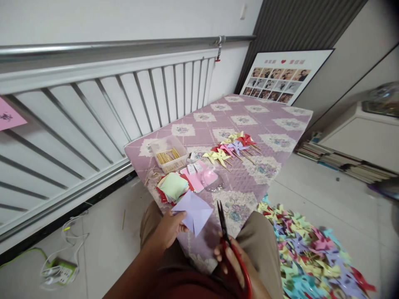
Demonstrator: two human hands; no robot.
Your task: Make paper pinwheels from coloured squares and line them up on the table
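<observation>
Lilac paper [197,209] juts ahead of both hands [171,227], held by the left.

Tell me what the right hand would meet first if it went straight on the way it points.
Scissors leading, the right hand would probably meet the clear round container, though depth is hard to judge.

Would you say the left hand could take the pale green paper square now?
Probably not yet: the left hand grips a lilac paper square, though the pale green paper square lies nearby, uppermost.
</observation>
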